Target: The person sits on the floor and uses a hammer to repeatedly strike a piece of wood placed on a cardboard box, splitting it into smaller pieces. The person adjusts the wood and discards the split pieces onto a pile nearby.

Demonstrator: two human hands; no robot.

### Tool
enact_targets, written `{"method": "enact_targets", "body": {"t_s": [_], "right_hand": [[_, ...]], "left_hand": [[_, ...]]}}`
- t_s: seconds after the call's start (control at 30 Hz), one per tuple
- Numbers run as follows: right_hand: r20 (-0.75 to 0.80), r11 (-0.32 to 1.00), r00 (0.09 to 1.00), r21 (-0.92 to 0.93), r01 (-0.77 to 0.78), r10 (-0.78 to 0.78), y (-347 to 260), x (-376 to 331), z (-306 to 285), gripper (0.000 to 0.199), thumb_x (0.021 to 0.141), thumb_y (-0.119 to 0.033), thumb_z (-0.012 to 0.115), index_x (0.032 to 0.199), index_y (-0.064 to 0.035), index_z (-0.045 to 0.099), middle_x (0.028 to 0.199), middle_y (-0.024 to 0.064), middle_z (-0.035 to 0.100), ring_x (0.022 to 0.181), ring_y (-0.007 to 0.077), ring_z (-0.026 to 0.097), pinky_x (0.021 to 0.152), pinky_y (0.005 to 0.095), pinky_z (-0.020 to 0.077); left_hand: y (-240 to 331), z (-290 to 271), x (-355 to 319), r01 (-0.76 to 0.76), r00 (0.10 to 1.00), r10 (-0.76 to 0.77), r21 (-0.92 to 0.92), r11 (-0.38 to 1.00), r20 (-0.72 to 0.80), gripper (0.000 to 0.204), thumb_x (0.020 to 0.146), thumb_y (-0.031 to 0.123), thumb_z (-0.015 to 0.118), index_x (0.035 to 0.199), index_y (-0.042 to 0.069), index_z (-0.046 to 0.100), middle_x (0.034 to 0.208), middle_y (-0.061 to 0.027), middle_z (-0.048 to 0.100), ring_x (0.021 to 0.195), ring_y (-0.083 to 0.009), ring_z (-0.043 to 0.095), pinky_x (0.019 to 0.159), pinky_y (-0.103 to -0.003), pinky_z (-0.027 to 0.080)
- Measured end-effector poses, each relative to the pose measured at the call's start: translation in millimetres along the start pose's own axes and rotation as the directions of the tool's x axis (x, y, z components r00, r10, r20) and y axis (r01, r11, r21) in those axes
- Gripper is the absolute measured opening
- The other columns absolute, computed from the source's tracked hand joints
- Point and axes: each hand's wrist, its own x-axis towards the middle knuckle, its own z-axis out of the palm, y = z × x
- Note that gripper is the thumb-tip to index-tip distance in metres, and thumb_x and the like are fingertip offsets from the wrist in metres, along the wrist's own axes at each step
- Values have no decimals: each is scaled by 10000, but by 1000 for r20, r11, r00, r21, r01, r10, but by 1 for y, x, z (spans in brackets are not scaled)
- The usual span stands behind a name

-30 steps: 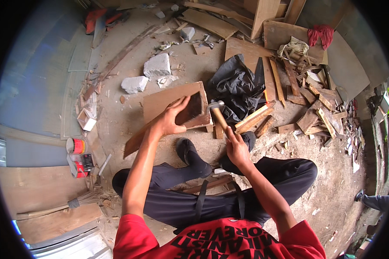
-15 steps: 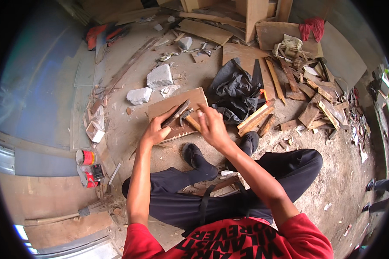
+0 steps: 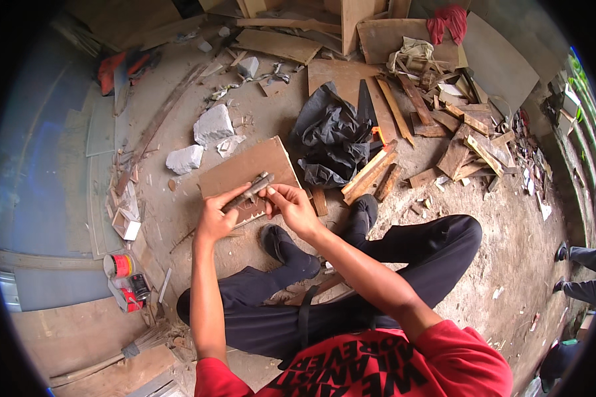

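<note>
My left hand (image 3: 216, 213) is wrapped round a short, dark, rough piece of wood (image 3: 250, 190), held at a slant above a flat brown board (image 3: 228, 173). At the wood's far right end, my right hand (image 3: 291, 208) has its fingers and thumb closed against it. Whether something small sits between those fingertips is too small to tell. The board lies on the floor in front of my feet, its near edge ragged and pale. A short brown wooden piece (image 3: 319, 200) shows just right of my right hand, partly hidden.
Beyond the board lie white rubble blocks (image 3: 213, 124) and a crumpled black plastic sheet (image 3: 334, 135). An orange-handled saw (image 3: 377, 134) rests beside the sheet. Scrap wood (image 3: 467, 145) is heaped to the right. Red-labelled cans (image 3: 122, 266) stand at the left. Another person's legs (image 3: 583, 274) show far right.
My right hand has come left and down onto the end of the wood piece. The hammer lying on the board before is no longer plainly visible. The whole view has shifted slightly.
</note>
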Motion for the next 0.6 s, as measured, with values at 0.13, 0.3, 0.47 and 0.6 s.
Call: {"method": "enact_targets", "body": {"t_s": [0.13, 0.3, 0.47, 0.6], "right_hand": [[-45, 909, 981, -385, 157, -188, 6, -1, -7, 260, 1055, -217, 554, 999, 14, 658, 749, 5, 602, 689, 90, 580, 627, 258, 458], [145, 701, 947, -643, 309, -285, -1, -6, -16, 219, 1017, -189, 601, 902, -5, 631, 809, 83, 620, 659, 192, 586, 604, 311, 424], [176, 533, 918, -769, 354, -355, -22, -12, 5, 163, 1006, -164, 594, 917, -28, 603, 761, 124, 609, 669, 278, 562, 656, 314, 424], [260, 993, 966, -109, 34, -5, -1, -2, -16, 269, 1081, -215, 501, 915, -22, 586, 776, -10, 576, 726, 121, 546, 693, 278, 442]], "left_hand": [[6, 14, 0, -117, 993, 119, 182, 976, 1, 605, 792, 1, 719, 1382, 18, 586, 1277, -225, 666, 1226, -332, 636, 1009, -380, 507], [3, 5, -12, -111, 993, 115, 279, 954, 3, 583, 789, -65, 681, 1350, 85, 626, 1236, -196, 683, 1135, -364, 662, 913, -406, 554], [6, -3, -17, -129, 988, 149, 308, 943, -42, 484, 819, -59, 674, 1290, 49, 648, 1243, -157, 696, 1150, -319, 674, 932, -386, 563], [6, 6, -15, -184, 962, 248, 396, 900, -117, 454, 803, -15, 702, 1251, 54, 667, 1176, -153, 717, 1074, -329, 698, 884, -391, 573]]}}
